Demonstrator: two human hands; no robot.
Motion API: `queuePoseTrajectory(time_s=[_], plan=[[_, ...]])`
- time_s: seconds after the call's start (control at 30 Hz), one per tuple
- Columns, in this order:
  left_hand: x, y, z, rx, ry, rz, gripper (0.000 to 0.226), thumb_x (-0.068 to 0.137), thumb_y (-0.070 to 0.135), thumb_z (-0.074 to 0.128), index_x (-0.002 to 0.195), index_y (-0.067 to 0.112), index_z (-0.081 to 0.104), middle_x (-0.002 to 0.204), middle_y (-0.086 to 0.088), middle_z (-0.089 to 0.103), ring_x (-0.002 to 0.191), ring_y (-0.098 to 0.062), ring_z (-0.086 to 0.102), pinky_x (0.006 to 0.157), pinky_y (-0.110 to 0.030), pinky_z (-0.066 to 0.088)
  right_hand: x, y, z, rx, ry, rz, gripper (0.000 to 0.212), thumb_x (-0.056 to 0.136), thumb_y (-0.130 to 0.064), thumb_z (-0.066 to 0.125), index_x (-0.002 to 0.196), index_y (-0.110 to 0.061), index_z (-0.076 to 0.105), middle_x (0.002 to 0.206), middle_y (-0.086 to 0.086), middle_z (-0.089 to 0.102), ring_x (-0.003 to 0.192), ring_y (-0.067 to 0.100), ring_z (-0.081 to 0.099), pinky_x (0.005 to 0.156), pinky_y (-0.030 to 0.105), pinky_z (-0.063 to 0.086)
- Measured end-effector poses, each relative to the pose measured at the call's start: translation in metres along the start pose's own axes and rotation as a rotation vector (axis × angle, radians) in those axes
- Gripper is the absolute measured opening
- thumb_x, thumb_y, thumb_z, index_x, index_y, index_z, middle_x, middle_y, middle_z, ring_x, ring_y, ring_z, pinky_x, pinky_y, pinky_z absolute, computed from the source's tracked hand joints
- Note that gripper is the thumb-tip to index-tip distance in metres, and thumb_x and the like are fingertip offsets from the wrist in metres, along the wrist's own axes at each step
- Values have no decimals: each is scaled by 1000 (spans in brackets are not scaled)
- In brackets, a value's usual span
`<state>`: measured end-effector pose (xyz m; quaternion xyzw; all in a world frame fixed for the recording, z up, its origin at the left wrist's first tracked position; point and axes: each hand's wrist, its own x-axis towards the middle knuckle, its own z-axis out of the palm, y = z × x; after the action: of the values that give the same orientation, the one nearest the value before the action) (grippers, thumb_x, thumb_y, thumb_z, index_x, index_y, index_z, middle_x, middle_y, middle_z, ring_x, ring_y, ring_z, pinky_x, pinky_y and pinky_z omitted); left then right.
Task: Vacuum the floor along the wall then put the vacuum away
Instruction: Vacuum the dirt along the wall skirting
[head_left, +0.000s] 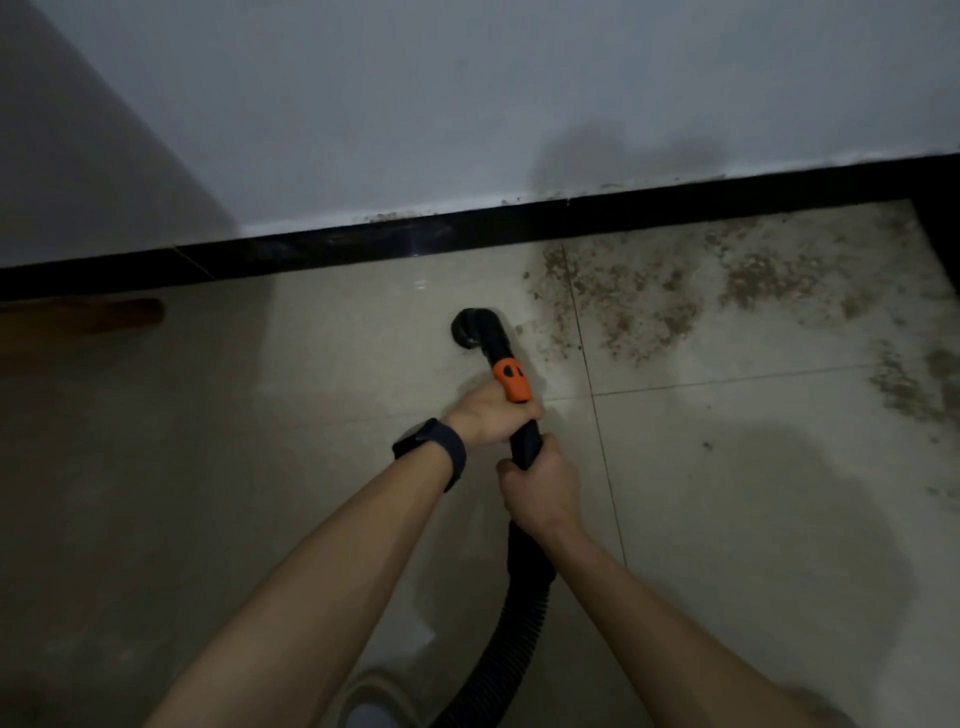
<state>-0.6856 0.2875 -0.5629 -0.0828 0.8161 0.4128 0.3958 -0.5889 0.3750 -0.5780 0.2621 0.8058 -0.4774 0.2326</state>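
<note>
A black vacuum wand with an orange collar (512, 381) points down at the tiled floor, its round nozzle (474, 327) resting on a tile a short way from the black skirting (322, 249). My left hand (491, 415) grips the wand just below the orange collar; a dark watch sits on that wrist. My right hand (540, 480) grips the wand lower down, where the ribbed black hose (511, 634) begins. The hose runs down toward the bottom edge of the view. Brown dirt (649, 296) is scattered on the tiles right of the nozzle.
A white wall (467, 104) rises above the skirting. A brown wooden piece (83, 319) lies along the floor at the left edge. More dirt patches (914, 384) spread toward the right side. A pale rounded object (374, 696) shows at the bottom near the hose.
</note>
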Motion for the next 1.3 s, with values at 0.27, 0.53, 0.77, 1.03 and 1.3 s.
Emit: queuePoseTrajectory(time_s=[0.27,0.53,0.77,1.03,1.3], plan=[[14,36,36,81,-150,76,24,97,37,60,83,18,55,85,-5,57,82,-22,55,77,-34,45,1,20,-33,87,136,63,14,88,-18,63,95,-17,51,84,11,68,70,26,69,62,44,60],[7,32,47,-44,-111,96,23,94,33,64,80,19,53,79,-2,56,73,-18,54,65,-32,44,-3,26,-39,66,137,55,15,89,-16,62,101,-15,52,87,10,66,72,28,69,64,44,61],[-18,-4,26,-141,-81,21,18,92,25,67,83,15,56,84,-9,60,78,-25,59,76,-40,53,-18,25,-6,49,36,16,18,87,-16,62,102,-18,53,86,9,67,70,26,69,63,45,61],[-49,-24,6,-87,-53,-78,14,94,25,61,92,11,59,86,-9,63,69,-18,55,54,-24,40,-34,23,19,32,-48,10,21,86,-16,65,102,-19,53,87,8,67,72,25,69,64,42,60],[-68,-43,-11,-163,-29,-113,17,92,36,66,88,20,62,90,-4,65,77,-20,56,67,-31,38,-47,14,20,393,-431,69,12,87,-4,71,96,-4,63,57,5,59,51,25,61,57,36,53]])
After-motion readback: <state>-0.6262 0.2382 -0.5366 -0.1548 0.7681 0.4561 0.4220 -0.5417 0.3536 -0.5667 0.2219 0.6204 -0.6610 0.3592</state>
